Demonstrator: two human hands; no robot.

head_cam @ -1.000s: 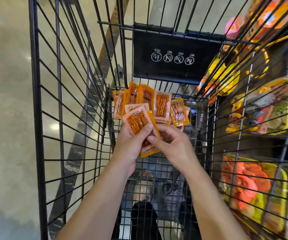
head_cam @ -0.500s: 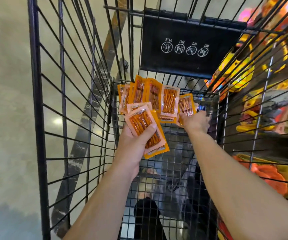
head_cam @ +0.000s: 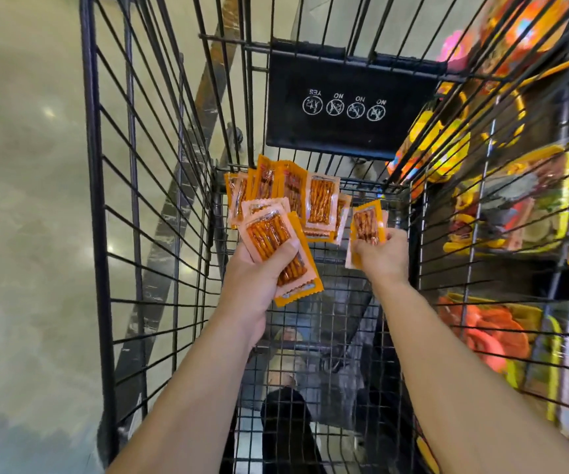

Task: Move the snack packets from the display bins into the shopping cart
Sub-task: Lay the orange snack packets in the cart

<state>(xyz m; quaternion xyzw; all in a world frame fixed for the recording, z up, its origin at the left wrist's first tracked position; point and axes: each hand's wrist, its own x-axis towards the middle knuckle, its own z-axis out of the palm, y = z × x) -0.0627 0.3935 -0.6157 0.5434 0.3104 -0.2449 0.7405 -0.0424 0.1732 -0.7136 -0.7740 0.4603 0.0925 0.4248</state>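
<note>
Inside the shopping cart [head_cam: 105, 213], left hand [head_cam: 255, 285] gripped a fanned stack of packets [head_cam: 276, 248], while right hand [head_cam: 384, 256] fingers pinched one packet [head_cam: 367, 222], likely for dropping.

Snack packets [head_cam: 320, 203] lean inside the wire shopping cart [head_cam: 95, 206].

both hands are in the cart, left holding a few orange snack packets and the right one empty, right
No: in the head view the right hand is not empty, it pinches an orange packet. The left hand does hold a few packets.
</note>
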